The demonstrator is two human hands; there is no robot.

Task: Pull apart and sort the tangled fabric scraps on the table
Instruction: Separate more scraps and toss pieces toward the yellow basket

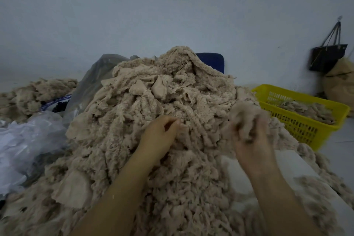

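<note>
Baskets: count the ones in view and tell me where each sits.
1. The yellow basket sits to the right of the fabric pile, past the right hand, with some scraps in it. The tall pile could hide others behind it.

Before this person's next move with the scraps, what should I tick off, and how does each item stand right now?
1. The right hand grips a clump of scraps: ok.
2. The clump is free of the heap: cannot tell, that area is blurred.
3. The left hand pinches the heap to steady it: ok.
4. The yellow basket on the right has room: ok.
5. Which sort the clump belongs to: cannot tell.
</note>
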